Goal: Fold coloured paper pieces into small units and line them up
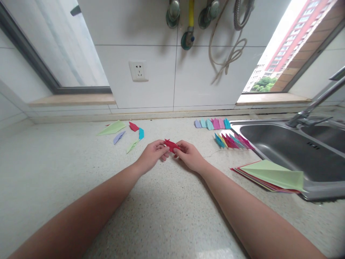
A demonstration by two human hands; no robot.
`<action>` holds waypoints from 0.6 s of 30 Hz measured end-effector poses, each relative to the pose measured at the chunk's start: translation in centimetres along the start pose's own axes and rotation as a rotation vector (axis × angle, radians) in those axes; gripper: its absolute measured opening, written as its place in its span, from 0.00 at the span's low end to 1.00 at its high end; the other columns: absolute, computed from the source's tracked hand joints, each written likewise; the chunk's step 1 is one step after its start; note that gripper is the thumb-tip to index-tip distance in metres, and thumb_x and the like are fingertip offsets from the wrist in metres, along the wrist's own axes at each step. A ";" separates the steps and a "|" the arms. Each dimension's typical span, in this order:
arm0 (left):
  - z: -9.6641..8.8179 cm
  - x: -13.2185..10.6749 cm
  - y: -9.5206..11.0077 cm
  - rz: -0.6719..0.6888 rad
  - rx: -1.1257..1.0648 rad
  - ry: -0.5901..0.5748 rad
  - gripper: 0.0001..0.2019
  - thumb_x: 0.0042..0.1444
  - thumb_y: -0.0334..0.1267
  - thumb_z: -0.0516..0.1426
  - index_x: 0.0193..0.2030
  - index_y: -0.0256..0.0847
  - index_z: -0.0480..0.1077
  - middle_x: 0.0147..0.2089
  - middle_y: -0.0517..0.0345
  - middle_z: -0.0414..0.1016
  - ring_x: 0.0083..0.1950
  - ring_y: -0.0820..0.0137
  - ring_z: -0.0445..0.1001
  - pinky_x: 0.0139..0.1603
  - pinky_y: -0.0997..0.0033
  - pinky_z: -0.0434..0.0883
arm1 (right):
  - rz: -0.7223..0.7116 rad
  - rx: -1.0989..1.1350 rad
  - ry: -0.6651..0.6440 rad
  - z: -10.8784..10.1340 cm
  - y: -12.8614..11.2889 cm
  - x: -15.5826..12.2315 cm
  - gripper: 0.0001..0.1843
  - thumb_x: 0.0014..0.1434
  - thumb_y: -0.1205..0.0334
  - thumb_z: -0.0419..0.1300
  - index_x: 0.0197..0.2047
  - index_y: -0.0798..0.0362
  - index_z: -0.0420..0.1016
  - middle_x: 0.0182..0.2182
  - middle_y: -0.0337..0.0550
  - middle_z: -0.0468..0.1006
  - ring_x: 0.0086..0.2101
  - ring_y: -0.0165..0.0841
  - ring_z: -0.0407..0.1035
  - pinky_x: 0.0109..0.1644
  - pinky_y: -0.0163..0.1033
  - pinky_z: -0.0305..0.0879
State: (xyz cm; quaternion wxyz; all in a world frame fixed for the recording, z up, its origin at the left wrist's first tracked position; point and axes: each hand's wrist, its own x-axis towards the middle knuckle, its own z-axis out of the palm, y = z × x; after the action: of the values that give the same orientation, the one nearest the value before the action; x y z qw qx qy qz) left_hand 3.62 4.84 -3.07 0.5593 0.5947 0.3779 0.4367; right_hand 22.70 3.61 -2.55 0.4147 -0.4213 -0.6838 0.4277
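Note:
Between both hands, just over the speckled countertop (161, 208), is a small red folded paper piece (171, 145) with pointed tips at its upper left. My left hand (153, 154) pinches its left side between thumb and fingers. On the right side, my right hand (190, 154) grips the same piece with thumb and fingertips. The fingers cover parts of its edges. Left of the hands lie a red folded paper (133, 126), a blue one (141, 133), a narrow green one (133, 145), a purple one (119, 137) and a larger light green folded sheet (113, 128).
At the back right stands a row of small folded papers (212, 124), with a second colourful row (233, 141) in front. A stack of folded sheets (272, 174) lies by the steel sink (269, 153), partly over its rim. The tiled wall (153, 97) bounds the counter behind.

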 end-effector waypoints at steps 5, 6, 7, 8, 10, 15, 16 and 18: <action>0.0 0.0 0.1 0.080 0.014 0.099 0.15 0.53 0.45 0.62 0.43 0.38 0.71 0.40 0.52 0.76 0.36 0.69 0.74 0.27 0.74 0.71 | 0.025 -0.085 0.017 0.0 -0.2 -0.1 0.10 0.61 0.56 0.56 0.39 0.53 0.72 0.27 0.39 0.76 0.27 0.29 0.69 0.31 0.34 0.62; 0.0 0.0 0.1 0.083 0.014 0.115 0.15 0.52 0.45 0.62 0.43 0.38 0.71 0.40 0.52 0.76 0.36 0.69 0.73 0.27 0.74 0.71 | 0.023 -0.112 0.017 0.0 -0.2 -0.2 0.10 0.61 0.56 0.56 0.39 0.53 0.72 0.27 0.39 0.76 0.26 0.29 0.69 0.30 0.34 0.61; -0.1 0.1 0.0 0.083 0.018 0.129 0.15 0.51 0.45 0.63 0.42 0.38 0.71 0.39 0.53 0.75 0.36 0.70 0.73 0.27 0.74 0.71 | 0.017 -0.135 0.017 0.0 -0.2 -0.2 0.10 0.61 0.56 0.56 0.39 0.53 0.73 0.26 0.39 0.76 0.26 0.29 0.68 0.30 0.33 0.61; -0.1 0.1 0.0 0.082 0.028 0.142 0.14 0.51 0.44 0.63 0.41 0.39 0.71 0.38 0.54 0.75 0.34 0.71 0.72 0.26 0.75 0.71 | 0.010 -0.153 0.016 0.0 -0.3 -0.2 0.09 0.61 0.57 0.56 0.38 0.53 0.73 0.26 0.39 0.76 0.26 0.29 0.68 0.30 0.33 0.60; -0.2 0.1 -0.2 0.088 0.061 0.171 0.13 0.51 0.43 0.63 0.39 0.40 0.70 0.34 0.58 0.72 0.31 0.73 0.70 0.24 0.76 0.69 | 0.003 -0.165 0.006 0.1 -0.3 -0.3 0.09 0.61 0.58 0.56 0.38 0.54 0.73 0.28 0.40 0.78 0.26 0.29 0.68 0.31 0.34 0.60; -0.1 0.0 -0.1 0.109 0.129 0.181 0.10 0.51 0.42 0.62 0.36 0.41 0.68 0.28 0.63 0.68 0.23 0.78 0.65 0.20 0.79 0.63 | 0.008 -0.148 -0.025 0.2 -0.5 -0.4 0.08 0.61 0.58 0.56 0.39 0.53 0.72 0.30 0.42 0.81 0.27 0.29 0.70 0.32 0.34 0.61; -0.1 -0.1 -0.1 0.113 0.129 0.175 0.10 0.51 0.41 0.62 0.36 0.41 0.67 0.27 0.64 0.68 0.22 0.78 0.64 0.20 0.79 0.63 | 0.004 -0.151 -0.028 0.2 -0.5 -0.4 0.08 0.61 0.58 0.56 0.38 0.53 0.72 0.30 0.42 0.81 0.27 0.29 0.69 0.32 0.34 0.61; -0.1 -0.1 0.0 0.116 0.118 0.163 0.09 0.52 0.41 0.61 0.34 0.41 0.66 0.25 0.66 0.67 0.21 0.78 0.63 0.20 0.79 0.61 | -0.008 -0.156 -0.035 0.2 -0.7 -0.5 0.07 0.62 0.59 0.55 0.37 0.53 0.71 0.30 0.42 0.81 0.27 0.29 0.69 0.32 0.34 0.60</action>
State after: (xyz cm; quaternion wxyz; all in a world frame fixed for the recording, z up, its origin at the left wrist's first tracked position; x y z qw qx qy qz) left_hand 3.49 4.76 -3.05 0.4646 0.6099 0.4120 0.4924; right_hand 22.52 2.94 -2.04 0.3703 -0.4422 -0.7238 0.3787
